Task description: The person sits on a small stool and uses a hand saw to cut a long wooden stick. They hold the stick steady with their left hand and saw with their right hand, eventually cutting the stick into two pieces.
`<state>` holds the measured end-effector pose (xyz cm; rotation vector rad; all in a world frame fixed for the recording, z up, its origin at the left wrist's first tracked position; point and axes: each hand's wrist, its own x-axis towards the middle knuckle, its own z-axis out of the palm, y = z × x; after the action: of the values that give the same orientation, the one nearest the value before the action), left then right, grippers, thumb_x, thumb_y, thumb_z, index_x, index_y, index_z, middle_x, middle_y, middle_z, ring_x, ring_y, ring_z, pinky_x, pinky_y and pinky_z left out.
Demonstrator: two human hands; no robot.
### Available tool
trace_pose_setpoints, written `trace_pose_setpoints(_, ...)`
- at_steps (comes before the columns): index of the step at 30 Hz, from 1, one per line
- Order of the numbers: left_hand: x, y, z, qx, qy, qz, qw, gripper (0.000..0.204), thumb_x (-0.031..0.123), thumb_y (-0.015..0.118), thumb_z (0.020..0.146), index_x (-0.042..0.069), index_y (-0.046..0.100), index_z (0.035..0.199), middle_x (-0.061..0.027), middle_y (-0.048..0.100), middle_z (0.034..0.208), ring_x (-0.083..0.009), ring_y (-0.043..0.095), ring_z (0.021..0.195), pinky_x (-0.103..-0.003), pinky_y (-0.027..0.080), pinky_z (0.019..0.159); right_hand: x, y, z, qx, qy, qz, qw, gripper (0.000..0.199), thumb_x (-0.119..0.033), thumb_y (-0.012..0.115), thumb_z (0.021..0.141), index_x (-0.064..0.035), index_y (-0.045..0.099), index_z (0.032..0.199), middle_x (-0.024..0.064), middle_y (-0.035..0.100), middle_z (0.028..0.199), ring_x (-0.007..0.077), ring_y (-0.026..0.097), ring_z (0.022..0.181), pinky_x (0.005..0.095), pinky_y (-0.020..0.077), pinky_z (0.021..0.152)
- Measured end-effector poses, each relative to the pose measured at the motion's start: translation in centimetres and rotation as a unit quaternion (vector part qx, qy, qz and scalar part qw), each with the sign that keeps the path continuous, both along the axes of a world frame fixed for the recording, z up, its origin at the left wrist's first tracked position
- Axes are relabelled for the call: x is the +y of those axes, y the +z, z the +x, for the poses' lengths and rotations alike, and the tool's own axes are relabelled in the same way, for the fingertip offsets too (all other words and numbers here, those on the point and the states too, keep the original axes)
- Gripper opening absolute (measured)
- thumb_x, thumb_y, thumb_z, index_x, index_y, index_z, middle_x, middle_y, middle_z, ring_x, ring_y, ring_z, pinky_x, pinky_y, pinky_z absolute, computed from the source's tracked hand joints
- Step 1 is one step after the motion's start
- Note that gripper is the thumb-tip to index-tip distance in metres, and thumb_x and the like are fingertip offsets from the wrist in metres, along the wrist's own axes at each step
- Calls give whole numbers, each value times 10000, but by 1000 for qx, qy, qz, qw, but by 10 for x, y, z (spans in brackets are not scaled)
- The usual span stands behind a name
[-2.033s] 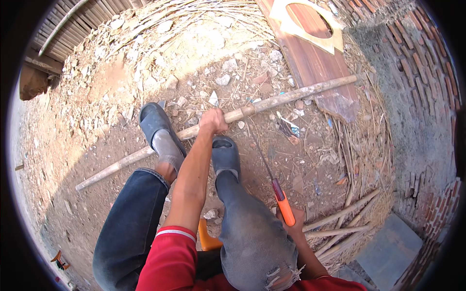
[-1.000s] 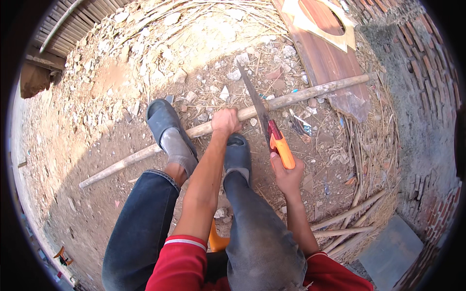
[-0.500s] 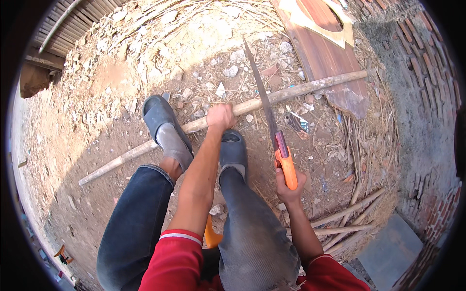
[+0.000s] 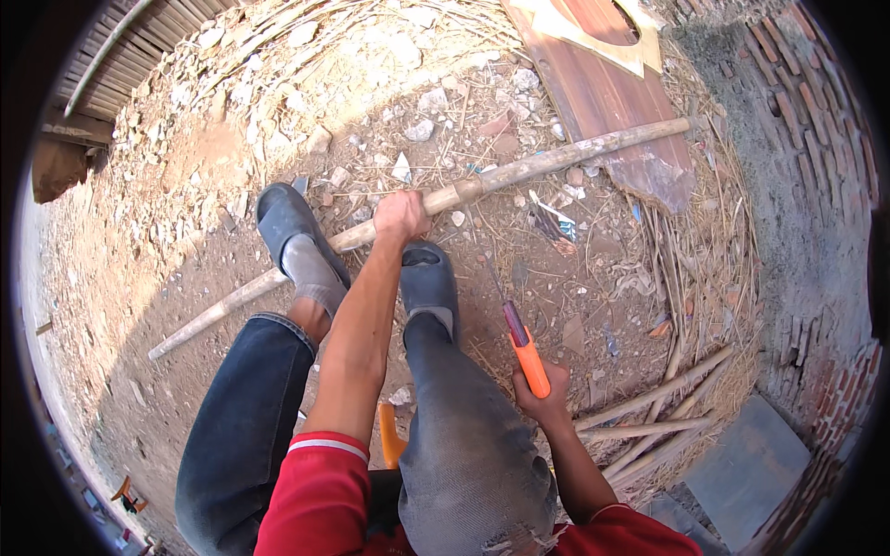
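A long wooden pole [image 4: 547, 167] lies slantwise across the ground, passing under my left shoe [image 4: 301, 232]. My left hand [image 4: 401, 216] is closed around the pole near its middle, just ahead of my right shoe [image 4: 431, 287]. My right hand [image 4: 542, 389] grips the orange handle of a hand saw [image 4: 526, 357], to the right of my right knee. The saw's blade shows nearly edge-on as a thin line, its far end close to the pole, right of my left hand. Whether the blade touches the wood, I cannot tell.
The pole's right end crosses a brown board [image 4: 621, 102] with a cut-out piece on top. Dry stalks and sticks [image 4: 658, 422] lie along a brick wall [image 4: 807, 185] at right. An orange object [image 4: 389, 437] shows between my legs. Stones and straw litter the dirt.
My right hand has drawn the saw back and lower. Its blade has turned from showing its broad side above the pole to nearly edge-on. My left hand still grips the pole.
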<state>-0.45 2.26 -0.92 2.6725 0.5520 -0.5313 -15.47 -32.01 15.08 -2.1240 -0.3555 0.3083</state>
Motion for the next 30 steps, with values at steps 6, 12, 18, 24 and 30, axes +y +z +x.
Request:
trace_pose_setpoints(6,-3,3,16,18,13,15,1000,382,281,684,822,114,766,1156,-246,758,1077,-400,747,1016,-475,600,924,-6,-40,29,74,-119,61,988,81,-49,705,845,31,702,836,54,551,578,77,536,503,297,455,513)
trace_pose_setpoints(12,10,15,11,18,-3,23,1000,386,258,681,819,68,767,1144,-225,764,1096,-358,751,1047,-446,602,929,-6,28,-13,45,-9,24,999,42,-5,703,819,36,698,810,52,606,590,101,618,533,271,476,547)
trace_pose_setpoints(18,-4,12,12,19,-5,27,999,375,263,673,830,62,768,1131,-221,766,1087,-359,752,1039,-449,603,923,39,-18,47,70,-58,19,996,119,-65,697,847,17,657,770,62,563,563,100,539,502,303,441,505)
trace_pose_setpoints(24,11,7,15,29,3,7,1000,379,249,666,821,82,764,1146,-250,758,1078,-388,744,1042,-466,587,950,30,24,16,64,-38,24,997,96,-32,690,844,26,659,773,41,589,584,82,527,513,285,429,501)
trace_pose_setpoints(30,1,3,11,16,16,9,1000,360,222,643,829,91,772,1139,-241,767,1050,-374,763,988,-468,609,900,60,-11,51,48,-68,32,996,99,-34,683,844,27,658,770,33,568,579,65,523,530,294,427,504)
